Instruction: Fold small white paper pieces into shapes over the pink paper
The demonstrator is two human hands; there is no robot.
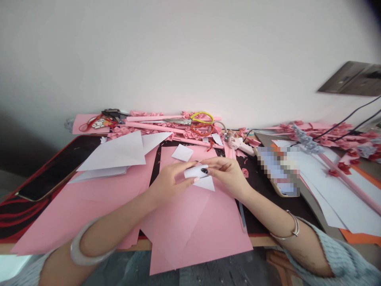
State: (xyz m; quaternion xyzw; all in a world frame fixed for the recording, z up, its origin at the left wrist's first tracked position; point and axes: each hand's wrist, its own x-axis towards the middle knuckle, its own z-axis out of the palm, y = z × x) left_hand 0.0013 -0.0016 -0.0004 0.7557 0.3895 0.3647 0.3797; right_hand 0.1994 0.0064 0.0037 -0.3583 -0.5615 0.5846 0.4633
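Between my two hands is a small piece of white paper (pixel 195 172), bent into a curve. My left hand (pixel 172 178) pinches its left side between thumb and fingers. On the right side, my right hand (pixel 228 174) grips it with thumb and fingertips. Just below the held piece, a white paper corner (pixel 206 183) shows over the pink sheet (pixel 202 238); whether it joins the held paper I cannot tell. A small folded white square (pixel 182 152) lies just beyond my left fingers.
White sheets (pixel 114 153) lie on pink paper (pixel 119 198) at left, near a dark tablet (pixel 59 167). Scissors (pixel 202 118) rest on pink paper flowers and rolled stems along the wall. A glue gun (pixel 239 145) and a phone (pixel 278 171) are at right, beside more sheets (pixel 333 186).
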